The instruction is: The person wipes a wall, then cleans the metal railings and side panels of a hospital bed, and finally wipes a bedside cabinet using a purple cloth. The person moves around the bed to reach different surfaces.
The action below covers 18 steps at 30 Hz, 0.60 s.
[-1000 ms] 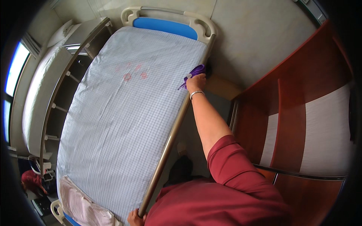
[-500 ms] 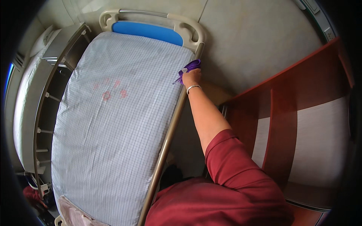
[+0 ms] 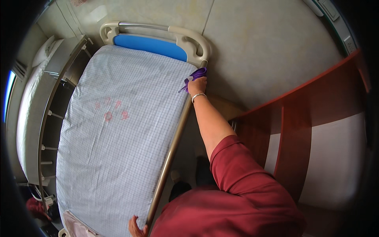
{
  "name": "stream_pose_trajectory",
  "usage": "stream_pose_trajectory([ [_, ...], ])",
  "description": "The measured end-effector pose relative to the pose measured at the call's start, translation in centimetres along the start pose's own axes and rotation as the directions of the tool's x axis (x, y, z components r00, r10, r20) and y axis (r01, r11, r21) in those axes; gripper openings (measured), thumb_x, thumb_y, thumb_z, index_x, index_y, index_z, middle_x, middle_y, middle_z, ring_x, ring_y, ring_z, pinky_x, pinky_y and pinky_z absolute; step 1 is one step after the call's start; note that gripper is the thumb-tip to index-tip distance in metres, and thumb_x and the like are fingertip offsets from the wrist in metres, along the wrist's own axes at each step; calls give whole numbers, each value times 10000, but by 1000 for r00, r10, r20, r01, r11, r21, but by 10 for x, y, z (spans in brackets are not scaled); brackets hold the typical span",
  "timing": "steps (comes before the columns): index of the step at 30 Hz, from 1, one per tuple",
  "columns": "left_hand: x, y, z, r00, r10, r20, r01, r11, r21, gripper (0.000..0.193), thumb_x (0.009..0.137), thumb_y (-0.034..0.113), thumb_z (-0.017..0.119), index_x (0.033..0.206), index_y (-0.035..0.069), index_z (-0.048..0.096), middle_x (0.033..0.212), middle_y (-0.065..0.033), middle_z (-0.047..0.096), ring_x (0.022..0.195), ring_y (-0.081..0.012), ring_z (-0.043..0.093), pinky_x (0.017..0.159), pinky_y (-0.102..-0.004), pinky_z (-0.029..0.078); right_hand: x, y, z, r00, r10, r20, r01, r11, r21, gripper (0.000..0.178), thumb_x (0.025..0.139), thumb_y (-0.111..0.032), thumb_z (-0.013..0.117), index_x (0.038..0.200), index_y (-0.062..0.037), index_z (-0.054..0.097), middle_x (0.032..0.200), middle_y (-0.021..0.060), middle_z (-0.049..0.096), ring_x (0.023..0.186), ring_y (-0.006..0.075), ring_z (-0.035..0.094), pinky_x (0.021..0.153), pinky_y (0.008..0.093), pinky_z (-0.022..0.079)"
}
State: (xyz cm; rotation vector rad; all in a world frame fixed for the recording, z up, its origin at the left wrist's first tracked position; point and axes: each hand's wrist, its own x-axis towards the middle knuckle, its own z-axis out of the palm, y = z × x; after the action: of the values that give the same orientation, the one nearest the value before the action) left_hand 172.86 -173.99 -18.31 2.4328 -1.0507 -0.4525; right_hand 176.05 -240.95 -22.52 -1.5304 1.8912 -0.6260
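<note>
My right hand is closed around a bunched purple cloth. It presses the cloth on the brown side rail close to the head end of the bed, and a thin cord or edge of the cloth hangs toward the mattress. A bracelet circles that wrist. At the lower edge, my left hand shows in part, its fingers apart over the mattress side beside the rail, holding nothing. Between them stretches the mattress, in a pale checked sheet with faded red marks.
A cream headboard with a blue panel closes the far end. Red-brown wooden shelving stands at right. Another bed and a metal rail lie left. Pinkish fabric sits at the near left corner.
My left hand has come into view at the lower edge. The right hand still grips the purple cloth at the rail's far end. The whole view has shifted slightly.
</note>
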Motion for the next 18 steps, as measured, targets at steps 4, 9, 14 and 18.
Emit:
stream_pose_trajectory([
  [4, 89, 67, 27, 981, 140, -133, -144, 989, -22, 400, 644, 194, 667, 978, 0, 563, 874, -158, 585, 799, -334, 550, 694, -411, 454, 29, -1, -6, 1000, -1, 13, -1, 987, 160, 495, 742, -195, 661, 1065, 64, 390, 1133, 275, 473, 1019, 394, 524, 860, 430, 464],
  [9, 152, 136, 50, 999, 50, 15, -50, 998, 22, 384, 723, 161, 627, 1051, -15, 531, 981, -176, 569, 900, -355, 527, 769, -431, 435, 87, 25, 21, 988, -157, 4, 146, 928, 343, 562, 684, -267, 684, 1015, 128, 461, 1044, 305, 520, 1037, 401, 501, 886, 421, 419],
  [14, 201, 191, 77, 951, -298, 78, 292, 954, 73, 314, 829, 264, 526, 1043, 37, 563, 941, -191, 597, 858, -361, 569, 743, -442, 442, 109, 21, -9, 922, -97, 374, -116, 853, 508, 486, 677, -252, 666, 918, 149, 538, 989, 288, 566, 977, 357, 542, 856, 374, 420],
  [18, 207, 189, 95, 931, -364, 5, 360, 922, 141, 303, 862, 331, 461, 968, 85, 601, 819, -150, 622, 767, -354, 589, 677, -444, 451, 186, 12, -70, 938, -27, 346, -253, 630, 734, 279, 723, -168, 647, 831, 77, 567, 782, 160, 611, 749, 247, 579, 683, 394, 468],
])
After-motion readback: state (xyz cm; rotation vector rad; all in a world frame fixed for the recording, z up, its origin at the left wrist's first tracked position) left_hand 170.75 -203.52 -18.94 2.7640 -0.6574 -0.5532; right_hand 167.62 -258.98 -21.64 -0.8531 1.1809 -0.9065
